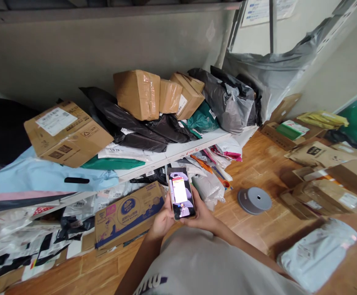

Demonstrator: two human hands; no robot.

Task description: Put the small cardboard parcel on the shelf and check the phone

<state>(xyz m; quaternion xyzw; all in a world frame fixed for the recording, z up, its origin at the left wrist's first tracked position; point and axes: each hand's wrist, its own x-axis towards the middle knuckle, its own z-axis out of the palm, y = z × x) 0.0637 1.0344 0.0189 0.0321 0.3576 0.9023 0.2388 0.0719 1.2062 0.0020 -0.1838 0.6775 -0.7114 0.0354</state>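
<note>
A smartphone (181, 192) with a lit screen is held upright in front of me by both hands. My left hand (162, 221) grips its left edge, fingers curled. My right hand (201, 213) wraps the right edge and back. Just beyond the phone a low white shelf (193, 146) carries brown taped cardboard boxes (138, 93), black and grey plastic mailer bags (227, 100) and a flat cardboard parcel with a label (66, 133).
A printed blue-and-tan carton (126, 215) leans by the shelf's lower tier, among many plastic parcels. A grey tape spool (254, 200) lies on the wooden floor. Cardboard boxes (322, 192) and a grey mailer bag (316, 254) lie to the right.
</note>
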